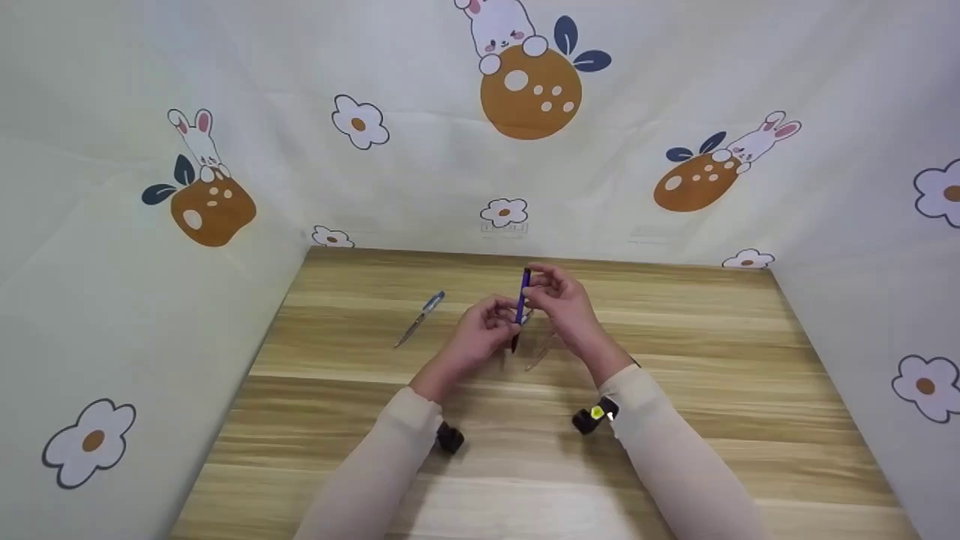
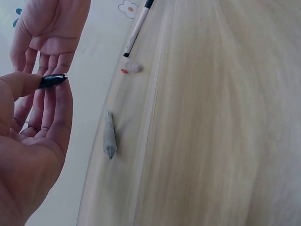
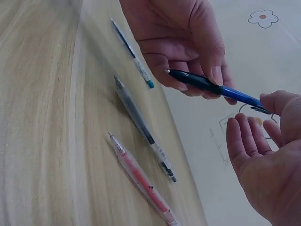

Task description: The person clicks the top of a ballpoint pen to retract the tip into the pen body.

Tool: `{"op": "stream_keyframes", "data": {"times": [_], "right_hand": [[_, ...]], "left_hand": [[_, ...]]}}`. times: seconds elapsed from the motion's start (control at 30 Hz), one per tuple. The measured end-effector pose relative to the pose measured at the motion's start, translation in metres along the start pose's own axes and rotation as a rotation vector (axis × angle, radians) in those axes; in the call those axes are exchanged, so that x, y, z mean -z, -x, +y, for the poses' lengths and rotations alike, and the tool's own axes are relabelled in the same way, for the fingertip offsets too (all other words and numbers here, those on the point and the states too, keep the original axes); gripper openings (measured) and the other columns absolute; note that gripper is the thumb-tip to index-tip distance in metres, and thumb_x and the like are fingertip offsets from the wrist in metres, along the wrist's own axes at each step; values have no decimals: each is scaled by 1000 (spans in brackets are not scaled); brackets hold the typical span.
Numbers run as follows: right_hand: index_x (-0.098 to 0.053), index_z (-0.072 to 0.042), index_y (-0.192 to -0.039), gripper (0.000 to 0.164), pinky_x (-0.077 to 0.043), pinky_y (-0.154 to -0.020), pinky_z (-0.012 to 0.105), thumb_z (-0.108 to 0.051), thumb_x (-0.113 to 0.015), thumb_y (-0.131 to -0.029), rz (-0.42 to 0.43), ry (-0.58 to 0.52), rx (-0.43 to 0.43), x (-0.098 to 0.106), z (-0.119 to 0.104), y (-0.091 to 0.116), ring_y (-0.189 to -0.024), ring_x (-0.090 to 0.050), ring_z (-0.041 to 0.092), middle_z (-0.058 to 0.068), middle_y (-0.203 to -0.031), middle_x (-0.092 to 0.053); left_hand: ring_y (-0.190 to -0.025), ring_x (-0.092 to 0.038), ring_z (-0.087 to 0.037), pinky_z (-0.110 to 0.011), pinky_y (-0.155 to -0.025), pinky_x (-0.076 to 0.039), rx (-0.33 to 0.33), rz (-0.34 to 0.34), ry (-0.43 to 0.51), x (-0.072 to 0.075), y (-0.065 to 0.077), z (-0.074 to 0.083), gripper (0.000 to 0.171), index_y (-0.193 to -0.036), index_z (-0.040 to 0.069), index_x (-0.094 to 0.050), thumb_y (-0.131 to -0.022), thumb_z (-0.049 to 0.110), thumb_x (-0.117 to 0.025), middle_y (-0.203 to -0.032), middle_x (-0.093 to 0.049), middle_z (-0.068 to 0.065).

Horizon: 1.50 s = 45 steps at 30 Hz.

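A blue pen with a dark front part (image 1: 523, 296) is held up over the table between both hands, tilted with its tip downward. My left hand (image 1: 484, 330) pinches it by the dark part near the tip, thumb against fingers. Higher up, at the clip end, my right hand (image 1: 566, 304) pinches it between thumb and fingers. In the right wrist view, the silver tip of the blue pen (image 3: 197, 82) points away from my right hand (image 3: 277, 160). The left wrist view shows just its dark front end (image 2: 52, 81) at my left thumb.
On the wood-grain table (image 1: 337, 420) lies a clear pen with a blue end (image 1: 420, 319), left of the hands. A grey pen (image 3: 141, 122) and a red pen (image 3: 143, 183) lie beneath them. Patterned cloth walls (image 1: 420, 187) stand around the table's back and sides.
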State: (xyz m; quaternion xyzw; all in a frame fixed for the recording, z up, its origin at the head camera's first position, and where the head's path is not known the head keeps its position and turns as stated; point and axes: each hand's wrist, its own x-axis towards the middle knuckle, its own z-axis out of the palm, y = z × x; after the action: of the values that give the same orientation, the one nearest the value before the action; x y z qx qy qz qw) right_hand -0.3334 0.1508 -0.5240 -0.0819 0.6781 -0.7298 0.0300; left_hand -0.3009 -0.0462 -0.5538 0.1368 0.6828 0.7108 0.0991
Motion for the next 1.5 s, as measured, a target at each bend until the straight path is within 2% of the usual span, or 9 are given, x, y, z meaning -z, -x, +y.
{"op": "stream_keyframes", "data": {"times": [0.13,0.2,0.47,0.83,0.93,1.13,1.5], "right_hand": [[-63,-1,-147,48,-64,-96,37,5,-75,-101,7,3,13,-1,-5,2,-105,-70,21,14,-119,-67],[-64,-2,-147,48,-63,-95,34,7,-75,-100,9,-1,22,-1,-7,2,-106,-70,21,15,-120,-67],[-65,-2,-145,48,-63,-94,32,10,-74,-99,5,28,65,0,-12,4,-105,-68,22,13,-116,-68],[-66,-3,-144,46,-62,-94,32,9,-73,-101,-9,65,71,3,-16,7,-105,-69,22,27,-120,-67],[-67,-2,-142,44,-63,-94,34,10,-73,-100,-14,49,82,4,-16,7,-105,-69,22,24,-119,-69],[-69,2,-140,43,-63,-95,35,9,-77,-98,-15,23,85,5,-16,7,-105,-69,25,10,-113,-74],[-72,-1,-137,40,-64,-95,35,10,-76,-99,-18,9,78,7,-17,8,-105,-69,24,10,-111,-74]], "left_hand": [[-95,-66,-16,-45,-89,-64,0,-12,19,-6,0,1,33,-134,-2,-64,-102,-8,-70,-111,-67,-6],[-95,-66,-15,-50,-91,-64,-8,-14,16,-8,0,1,32,-133,-3,-64,-102,-8,-70,-110,-67,-7],[-94,-67,-15,-29,-81,-60,-45,-24,8,-13,-2,-3,28,-128,-4,-64,-101,-8,-69,-108,-68,-7],[-94,-68,-15,-27,-80,-60,-52,-20,24,-18,-3,-2,28,-128,-5,-64,-100,-9,-69,-108,-69,-6],[-95,-68,-14,-26,-81,-60,-55,-22,28,-18,-3,-1,28,-128,-5,-64,-100,-9,-70,-108,-69,-6],[-98,-68,-14,-26,-84,-60,-47,-26,44,-19,-2,0,29,-128,-6,-63,-100,-9,-70,-109,-69,-6],[-99,-68,-15,-26,-85,-59,-60,-19,39,-21,-3,-1,30,-127,-5,-63,-99,-10,-71,-109,-68,-6]]}}
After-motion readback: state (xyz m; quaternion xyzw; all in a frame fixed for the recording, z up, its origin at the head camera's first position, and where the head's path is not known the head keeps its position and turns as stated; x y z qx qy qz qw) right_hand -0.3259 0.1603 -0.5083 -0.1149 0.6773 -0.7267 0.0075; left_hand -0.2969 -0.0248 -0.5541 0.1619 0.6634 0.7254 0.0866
